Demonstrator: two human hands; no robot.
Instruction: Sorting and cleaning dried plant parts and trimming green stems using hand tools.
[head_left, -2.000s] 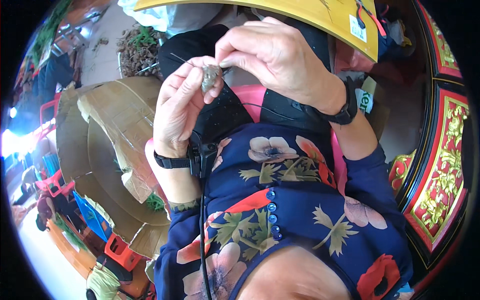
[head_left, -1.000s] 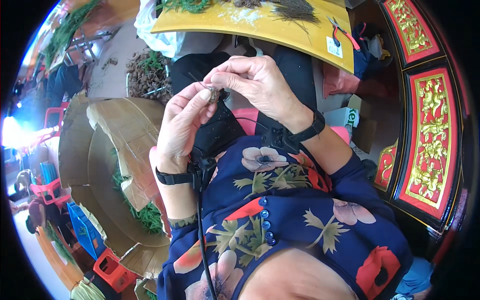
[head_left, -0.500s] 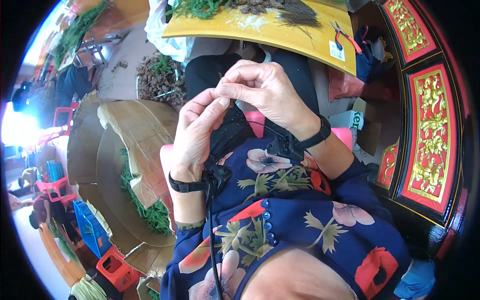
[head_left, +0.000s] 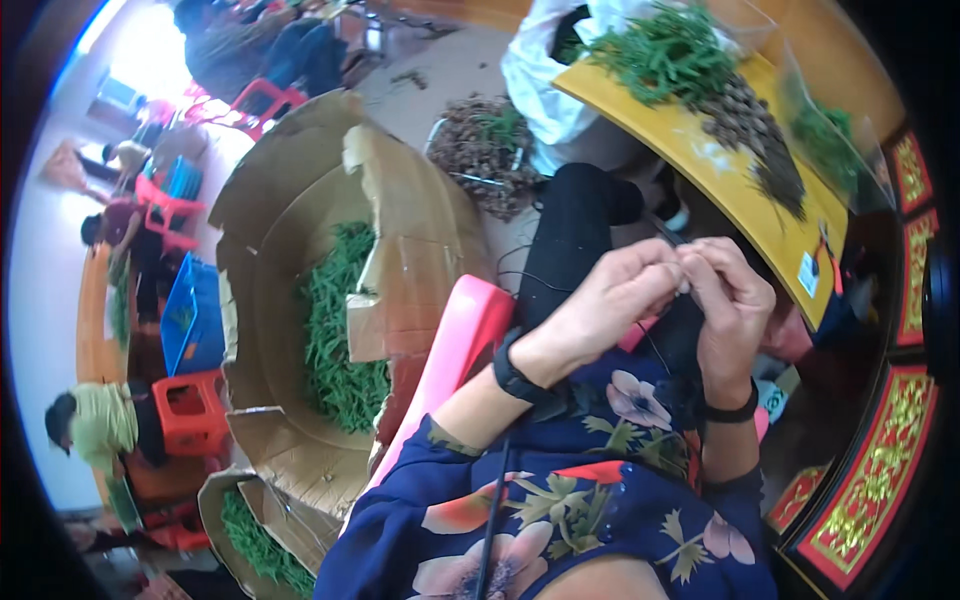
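Observation:
Over my lap, my left hand (head_left: 632,285) and my right hand (head_left: 730,292) meet fingertip to fingertip, both pinched closed. Whatever sits between them is too small and covered to make out. Beyond my right hand is a yellow tabletop (head_left: 690,137), with green sprigs (head_left: 665,50), a pile of brown cone-like pieces (head_left: 740,115) and a bundle of thin dark stems (head_left: 779,182). Red-handled pliers (head_left: 826,250) lie near the table's right end.
Left of me stands a large torn cardboard box (head_left: 420,250) with green sprigs (head_left: 345,340) inside. Past it are a blue crate (head_left: 192,315), a red stool (head_left: 190,405) and other people. A wire basket of brown pieces (head_left: 480,160) rests on the floor. A red-and-gold carved panel (head_left: 870,480) borders the right.
The whole view has swung left, so the box and the people show more fully and the table sits farther right. My hands stay pinched together.

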